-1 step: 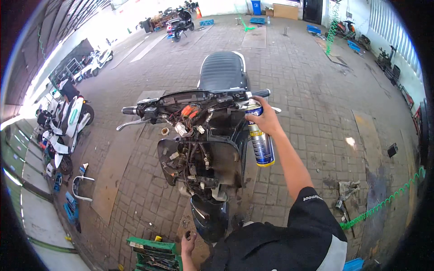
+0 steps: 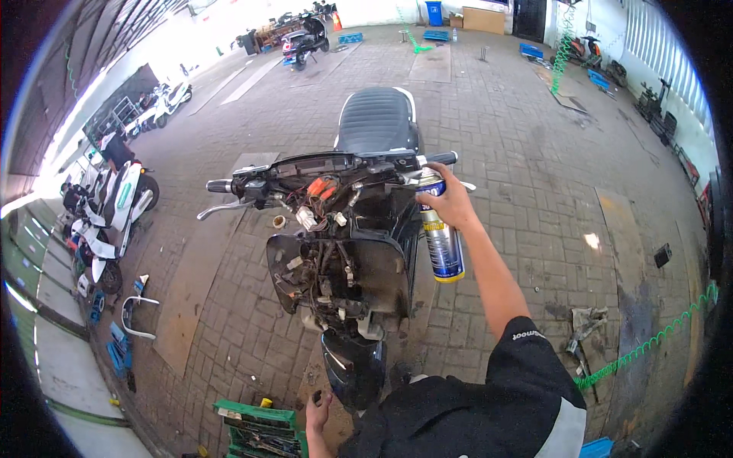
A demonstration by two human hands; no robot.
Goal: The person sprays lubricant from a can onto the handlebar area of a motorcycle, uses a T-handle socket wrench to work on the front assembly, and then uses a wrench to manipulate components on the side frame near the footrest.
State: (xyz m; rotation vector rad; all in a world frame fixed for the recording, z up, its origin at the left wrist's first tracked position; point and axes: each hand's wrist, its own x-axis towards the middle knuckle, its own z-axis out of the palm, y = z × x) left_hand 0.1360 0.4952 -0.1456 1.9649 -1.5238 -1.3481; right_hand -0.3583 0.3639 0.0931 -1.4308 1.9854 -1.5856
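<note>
Spray can, likely light, rigid and slick-walled, best gripped around its upper body, is held beside the handlebar of an open-fronted scooter, right hand's fingers wrapped near its top, left hand's half-curled, their hold unclear.

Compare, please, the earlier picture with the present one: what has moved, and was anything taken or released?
Nothing has visibly changed: no clear move, nothing newly taken or released. The right hand still has its fingers around the spray can, beside the handlebar. The left hand stays low, near the green tool tray, and the partly stripped scooter stands as before.
</note>
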